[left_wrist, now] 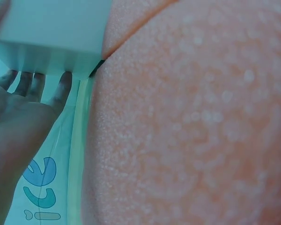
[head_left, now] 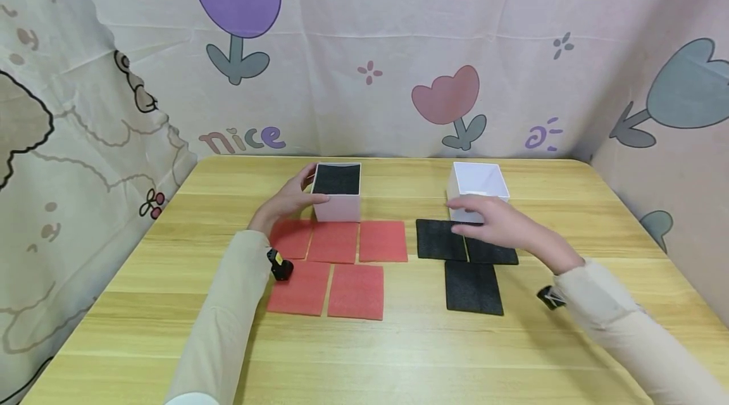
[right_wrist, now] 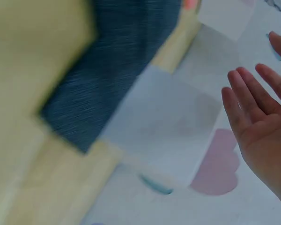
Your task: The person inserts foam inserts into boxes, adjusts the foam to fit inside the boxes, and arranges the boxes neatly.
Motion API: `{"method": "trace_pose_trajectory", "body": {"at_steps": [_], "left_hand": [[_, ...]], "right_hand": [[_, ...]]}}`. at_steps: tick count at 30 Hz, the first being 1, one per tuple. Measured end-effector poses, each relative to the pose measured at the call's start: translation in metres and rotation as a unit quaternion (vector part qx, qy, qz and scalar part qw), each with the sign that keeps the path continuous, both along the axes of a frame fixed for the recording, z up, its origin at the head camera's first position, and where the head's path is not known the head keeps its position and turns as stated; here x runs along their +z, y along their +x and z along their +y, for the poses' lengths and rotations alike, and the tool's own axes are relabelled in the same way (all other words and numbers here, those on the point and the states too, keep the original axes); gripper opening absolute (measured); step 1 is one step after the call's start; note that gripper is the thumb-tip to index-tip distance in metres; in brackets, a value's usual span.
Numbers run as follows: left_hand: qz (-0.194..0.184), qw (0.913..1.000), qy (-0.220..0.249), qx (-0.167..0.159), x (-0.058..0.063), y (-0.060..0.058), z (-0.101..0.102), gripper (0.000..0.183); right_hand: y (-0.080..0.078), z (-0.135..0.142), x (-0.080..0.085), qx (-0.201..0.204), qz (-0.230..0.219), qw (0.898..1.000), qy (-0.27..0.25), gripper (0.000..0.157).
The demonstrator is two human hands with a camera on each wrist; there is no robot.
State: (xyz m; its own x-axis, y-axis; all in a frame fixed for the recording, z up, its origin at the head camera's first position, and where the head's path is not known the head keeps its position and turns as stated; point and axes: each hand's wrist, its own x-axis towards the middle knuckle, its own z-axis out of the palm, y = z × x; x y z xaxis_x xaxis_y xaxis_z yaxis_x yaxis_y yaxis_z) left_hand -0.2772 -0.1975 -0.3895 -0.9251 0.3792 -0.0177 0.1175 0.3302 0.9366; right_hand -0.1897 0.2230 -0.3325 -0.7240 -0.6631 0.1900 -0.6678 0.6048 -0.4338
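At the back left of the table stands a white box (head_left: 337, 209) with a black felt-like square (head_left: 337, 178) filling its opening. My left hand (head_left: 289, 201) holds this box, thumb along the front wall and fingers round the left side; in the left wrist view the fingertips meet the white wall (left_wrist: 56, 23). A second white box (head_left: 478, 178), its upper inside walls bare, stands at the back right. In front of it hovers my right hand (head_left: 504, 223), over two black squares (head_left: 438, 239), fingers apart and holding nothing. The right wrist view shows its loosely spread fingers (right_wrist: 253, 101).
Several red squares (head_left: 355, 291) lie in two rows before the left box. A third black square (head_left: 473, 288) lies nearer the front on the right. Behind the wooden table (head_left: 410, 348) hangs a printed cloth (head_left: 353, 12). Both wrists carry small black cameras.
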Motion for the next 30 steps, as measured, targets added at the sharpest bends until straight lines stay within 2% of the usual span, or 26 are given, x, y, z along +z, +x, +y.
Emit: {"method": "trace_pose_trajectory", "body": {"at_steps": [4, 10, 13, 18, 23, 26, 30], "left_hand": [[-0.006, 1.0000, -0.002, -0.002, 0.001, 0.000, 0.001, 0.094], [-0.006, 0.9999, -0.012, -0.002, 0.004, 0.001, 0.001, 0.094], [-0.005, 0.9999, -0.012, -0.003, 0.004, 0.001, 0.001, 0.094], [-0.008, 0.9999, -0.012, 0.000, 0.004, 0.001, 0.000, 0.094], [-0.009, 0.9999, -0.007, -0.002, 0.004, 0.003, -0.001, 0.095], [-0.007, 0.9999, -0.006, -0.003, 0.004, 0.003, 0.000, 0.094], [-0.007, 0.9999, -0.009, -0.002, 0.004, 0.003, 0.001, 0.094]], "right_hand": [[0.011, 0.026, -0.015, 0.001, -0.013, 1.000, 0.003, 0.039], [0.023, 0.061, -0.029, -0.048, -0.033, 0.998, 0.020, 0.040], [0.024, 0.074, -0.034, -0.087, -0.055, 0.994, 0.032, 0.049], [0.022, 0.086, -0.042, -0.131, -0.087, 0.987, 0.044, 0.078], [0.016, 0.087, -0.048, -0.113, -0.120, 0.986, 0.033, 0.097], [0.013, 0.086, -0.051, -0.097, -0.140, 0.985, 0.030, 0.102], [0.011, 0.086, -0.055, -0.088, -0.137, 0.985, 0.048, 0.102]]}}
